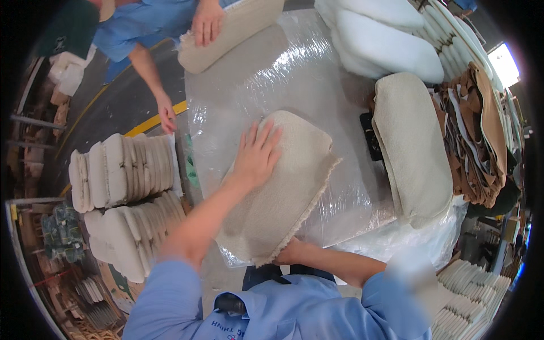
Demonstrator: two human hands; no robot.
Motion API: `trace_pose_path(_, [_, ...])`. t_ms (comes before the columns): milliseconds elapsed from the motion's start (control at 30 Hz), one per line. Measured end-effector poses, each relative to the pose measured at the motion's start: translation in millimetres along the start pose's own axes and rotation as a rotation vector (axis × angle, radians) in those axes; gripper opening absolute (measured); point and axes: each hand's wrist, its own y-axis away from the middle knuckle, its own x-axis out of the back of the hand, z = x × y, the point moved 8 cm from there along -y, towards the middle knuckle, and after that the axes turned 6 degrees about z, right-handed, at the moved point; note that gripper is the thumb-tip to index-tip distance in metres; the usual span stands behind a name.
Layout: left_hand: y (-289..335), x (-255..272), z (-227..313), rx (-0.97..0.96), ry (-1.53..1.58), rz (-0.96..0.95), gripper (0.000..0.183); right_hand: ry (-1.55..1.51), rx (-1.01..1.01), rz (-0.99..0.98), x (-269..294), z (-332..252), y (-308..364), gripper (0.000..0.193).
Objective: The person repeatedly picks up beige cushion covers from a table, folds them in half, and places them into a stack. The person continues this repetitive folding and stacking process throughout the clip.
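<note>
A beige fabric cushion cover (283,187) with a frayed right edge lies slantwise on a plastic-wrapped table (351,187) in front of me. My left hand (258,156) rests flat on its upper left part, fingers spread. At the cover's near end is my right hand (289,252); its fingers are hidden under or behind the fabric edge, so their grip does not show. Whether the cover has filling inside is unclear. To the right, a stack of similar beige pieces (413,147) lies at the table's edge, with a small black object (371,136) beside it.
White padding pieces (391,45) are piled at the far right, brown folded fabric (476,136) nearer. Beige cushions stand in rows (122,170) on the left. Across the table, a co-worker's hand (207,25) rests on another beige cushion (226,39); their other hand (166,113) hangs by the rows.
</note>
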Motion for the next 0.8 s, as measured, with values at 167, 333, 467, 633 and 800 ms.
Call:
trace_pose_path(167, [144, 15, 12, 0.135, -0.028, -0.152, 0.065, 0.04, 0.061, 0.154, -2, -2, 4, 0.053])
trace_pose_path(333, [153, 23, 11, 0.204, -0.017, -0.129, 0.066, 0.19, 0.122, 0.047, 4, -14, 11, 0.047])
trace_pose_path(467, [146, 20, 19, 0.208, -0.06, -0.17, 0.066, -0.012, 0.105, 0.019, 11, -17, 31, 0.047])
trace_pose_path(633, [150, 14, 21, 0.298, -0.113, -0.258, 0.071, -0.052, 0.259, 0.21, 16, -17, 43, 0.029])
trace_pose_path(800, [152, 12, 31, 0.25, -0.156, -0.243, 0.068, 0.068, 0.131, 0.225, 9, -27, 33, 0.016])
